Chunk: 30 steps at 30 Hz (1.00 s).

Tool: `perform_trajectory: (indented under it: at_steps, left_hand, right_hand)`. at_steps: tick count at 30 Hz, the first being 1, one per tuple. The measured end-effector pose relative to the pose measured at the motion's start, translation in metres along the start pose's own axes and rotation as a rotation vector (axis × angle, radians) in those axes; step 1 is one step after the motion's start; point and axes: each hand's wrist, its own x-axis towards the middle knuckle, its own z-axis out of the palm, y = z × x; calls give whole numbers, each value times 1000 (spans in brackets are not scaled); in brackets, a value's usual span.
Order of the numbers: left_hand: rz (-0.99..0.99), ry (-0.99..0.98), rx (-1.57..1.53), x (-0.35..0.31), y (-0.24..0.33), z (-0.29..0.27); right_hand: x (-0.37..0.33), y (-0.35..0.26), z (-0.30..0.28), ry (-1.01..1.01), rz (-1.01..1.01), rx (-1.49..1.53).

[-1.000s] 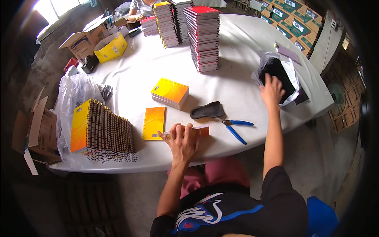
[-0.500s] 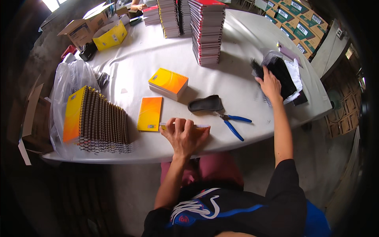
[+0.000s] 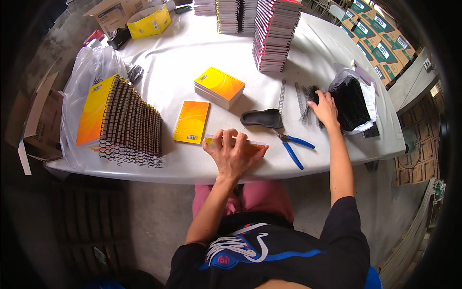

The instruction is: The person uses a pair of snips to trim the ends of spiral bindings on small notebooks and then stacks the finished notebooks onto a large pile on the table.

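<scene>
My left hand [image 3: 230, 154] is closed around a small yellow-orange notebook [image 3: 256, 144], tilted up on its edge near the table's front. At the right, my right hand [image 3: 325, 109] grips black spiral binding coils [image 3: 311, 98] against the table, beside a plastic bag's heap of black coils [image 3: 353, 103]. Loose coils [image 3: 283, 96] lie to its left. One yellow-orange notebook [image 3: 191, 122] rests flat beyond my left hand, with a notebook stack [image 3: 219, 86] behind it. Between my hands are blue-handled cutting pliers [image 3: 292, 145] and a black, sole-shaped pad [image 3: 261, 118].
A leaning row of spiral-bound notebooks [image 3: 130, 123] stands at the left by a clear plastic bag [image 3: 77, 91]. Tall notebook stacks [image 3: 274, 36] rise at the back. A yellow open box [image 3: 149, 21] sits far left. Cartons [image 3: 380, 36] are piled beyond the table at the right.
Several loose black coils now lie spread on the table left of my right hand. My left hand keeps its hold on the notebook. The whole view has shifted slightly.
</scene>
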Motion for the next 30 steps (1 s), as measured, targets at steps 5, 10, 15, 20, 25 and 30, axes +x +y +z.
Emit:
perform_trajectory:
  at_steps: [5, 10, 15, 20, 25, 30]
  left_hand:
    - [42, -11, 26, 7, 2, -7]
    - [86, 20, 67, 0, -1, -3]
    - [23, -5, 15, 6, -2, -9]
    - [44, 14, 48, 4, -1, -6]
    - [1, -2, 74, 2, -13, -12]
    - [-27, -13, 57, -1, -8, -3]
  right_hand:
    - [15, 17, 3, 43, 19, -169]
    - [20, -42, -10, 184, -102, 16]
    - [40, -59, 44, -123, 26, 134]
    - [35, -43, 32, -20, -281, 264]
    - [-57, -92, -54, -499, -615, 785]
    - [-116, -103, -34, -308, -469, 1037]
